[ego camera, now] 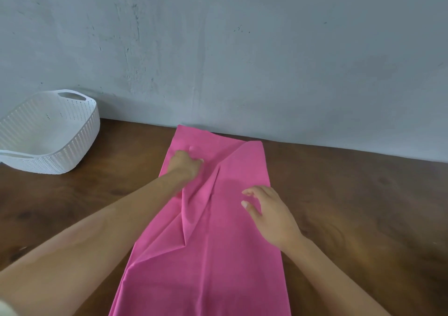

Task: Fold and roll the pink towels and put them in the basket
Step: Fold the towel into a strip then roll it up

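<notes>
A pink towel (218, 255) lies lengthwise on the brown wooden table (351, 206), folded into a long strip that runs from the wall to the near edge. Creases run down its middle. My left hand (185, 164) rests on the far left part of the towel, fingers bent down onto the cloth; whether it pinches the fabric I cannot tell. My right hand (269, 213) hovers over or lightly touches the towel's right edge, fingers loosely spread. The white perforated basket (80, 133) stands at the far left against the wall, with nothing visible inside.
A grey-blue wall (242, 48) rises right behind the table's far edge. Bare wood lies between the basket and the towel, and to the right of the towel.
</notes>
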`<state>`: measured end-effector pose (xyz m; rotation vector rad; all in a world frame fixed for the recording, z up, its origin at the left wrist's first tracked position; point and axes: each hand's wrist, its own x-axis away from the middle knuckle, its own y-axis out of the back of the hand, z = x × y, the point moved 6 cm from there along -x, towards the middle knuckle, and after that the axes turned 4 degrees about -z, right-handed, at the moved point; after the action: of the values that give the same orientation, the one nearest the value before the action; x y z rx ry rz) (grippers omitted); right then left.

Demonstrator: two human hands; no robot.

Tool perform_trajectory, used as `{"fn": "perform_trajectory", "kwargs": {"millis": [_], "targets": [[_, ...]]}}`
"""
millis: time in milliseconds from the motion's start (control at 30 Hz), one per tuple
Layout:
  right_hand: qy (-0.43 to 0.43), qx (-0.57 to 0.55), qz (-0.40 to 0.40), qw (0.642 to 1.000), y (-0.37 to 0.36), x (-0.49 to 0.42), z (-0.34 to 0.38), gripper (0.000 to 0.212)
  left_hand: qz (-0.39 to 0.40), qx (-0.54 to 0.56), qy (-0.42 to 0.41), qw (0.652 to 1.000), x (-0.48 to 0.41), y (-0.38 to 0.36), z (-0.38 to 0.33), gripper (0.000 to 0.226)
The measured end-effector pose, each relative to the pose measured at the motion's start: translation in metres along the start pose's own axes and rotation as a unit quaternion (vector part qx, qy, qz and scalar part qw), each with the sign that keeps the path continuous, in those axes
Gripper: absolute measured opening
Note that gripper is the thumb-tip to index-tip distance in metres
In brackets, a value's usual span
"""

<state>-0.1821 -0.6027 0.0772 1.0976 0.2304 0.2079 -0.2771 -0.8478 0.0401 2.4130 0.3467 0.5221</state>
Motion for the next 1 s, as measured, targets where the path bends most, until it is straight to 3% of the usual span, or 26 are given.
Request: {"fn": "perform_trajectory", "kwargs": {"millis": [133,300,500,600,700,900,1000], "targets": [[-0.001,-0.003,-0.012,1.0,0.012,-0.04,-0.001,0.031,0.032,-0.003,-0.034,0.999,-0.018,-0.003,-0.014,0.034],[0.025,0.002,-0.01,1.0,0.025,-0.104,0.002,0.03,0.035,0.06,-0.183,0.981,-0.022,0.001,-0.033,0.042],[0.028,-0.056,0.098,0.993,0.007,-0.173,0.005,0.047,0.115,0.132,-0.276,0.945,-0.004,0.022,-0.044,0.039],[0.015,-0.077,0.163,0.983,-0.007,-0.194,0.003,0.032,0.13,0.189,-0.278,0.933,-0.008,0.032,-0.043,0.029],[0.02,-0.009,0.173,0.985,-0.015,-0.205,0.0,0.006,0.093,0.176,-0.286,0.937,-0.022,0.043,-0.041,0.033],[0.041,0.076,0.11,0.99,-0.014,-0.214,-0.007,0.017,-0.044,0.096,-0.187,0.977,-0.074,0.056,-0.013,0.048],[0.072,0.087,0.07,0.991,-0.011,-0.215,-0.002,0.029,-0.07,0.069,-0.155,0.983,-0.097,0.051,-0.006,0.049]]}}
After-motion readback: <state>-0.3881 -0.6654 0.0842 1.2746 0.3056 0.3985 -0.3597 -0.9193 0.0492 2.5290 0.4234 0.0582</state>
